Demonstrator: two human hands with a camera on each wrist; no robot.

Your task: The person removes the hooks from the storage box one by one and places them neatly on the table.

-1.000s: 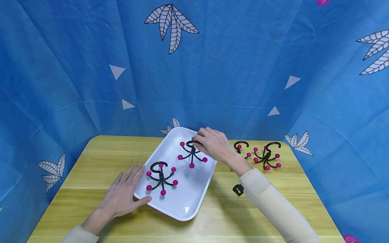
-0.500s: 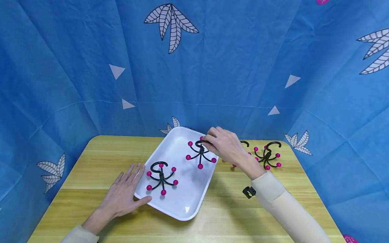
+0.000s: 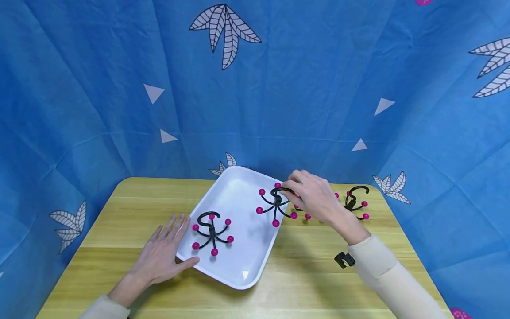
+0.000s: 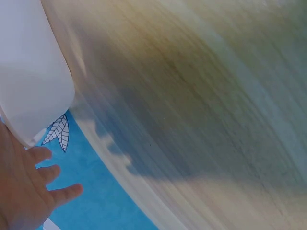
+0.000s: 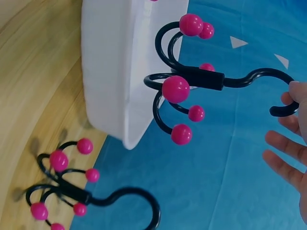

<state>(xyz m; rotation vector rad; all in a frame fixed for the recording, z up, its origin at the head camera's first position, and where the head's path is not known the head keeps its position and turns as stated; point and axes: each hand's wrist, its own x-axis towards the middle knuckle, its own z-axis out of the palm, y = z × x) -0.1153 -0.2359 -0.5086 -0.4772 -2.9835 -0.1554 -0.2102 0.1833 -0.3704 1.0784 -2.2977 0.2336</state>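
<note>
My right hand (image 3: 312, 196) pinches the curved top of a black claw hook hanger (image 3: 277, 203) whose several arms end in pink balls. This hanger (image 5: 197, 78) hangs over the right side of the white tray (image 3: 243, 266), its top hook between thumb and fingers in the right wrist view. Another such hanger stands inside the tray at the lower left. With straight, spread fingers, my left hand (image 3: 163, 252) rests at the tray's left rim, thumb near the front corner. In the left wrist view the fingers (image 4: 67, 194) show beside the tray.
On the wooden table (image 3: 318, 270), right of the tray, stand two more hangers. One (image 5: 73, 190) is largely covered by my right hand in the head view; the farther-right one (image 3: 351, 204) is partly covered. Blue patterned cloth (image 3: 271, 97) hangs at the table's back and sides.
My right hand has carried the hanger rightward, from over the tray's far part to over its right rim. The left hand, the tray and the hanger inside it stay put.
</note>
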